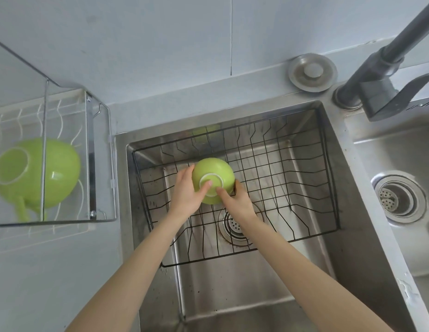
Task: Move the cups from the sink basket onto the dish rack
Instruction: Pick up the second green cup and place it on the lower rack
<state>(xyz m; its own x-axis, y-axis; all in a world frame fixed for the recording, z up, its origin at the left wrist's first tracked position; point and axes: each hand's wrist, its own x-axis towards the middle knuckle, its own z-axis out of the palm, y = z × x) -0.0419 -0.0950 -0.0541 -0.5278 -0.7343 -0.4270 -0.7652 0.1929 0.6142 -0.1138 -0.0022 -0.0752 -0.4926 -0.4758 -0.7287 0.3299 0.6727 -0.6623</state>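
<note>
A green cup point(212, 174) is upside down, its white foot ring facing me, over the black wire sink basket point(302, 178). My left hand point(187, 190) grips its left side with the thumb on the base. My right hand point(235, 200) grips its right side, thumb also on the base. Another green cup point(53, 173) with a handle lies upside down on the metal dish rack point(92, 149) at the left. The rest of the basket holds nothing else I can see.
The basket sits in the left steel sink point(232, 283) over its drain point(232, 226). A dark faucet point(386, 75) stands at the back right, a round metal plug point(312, 71) on the ledge. A second sink with a strainer point(398, 196) lies right.
</note>
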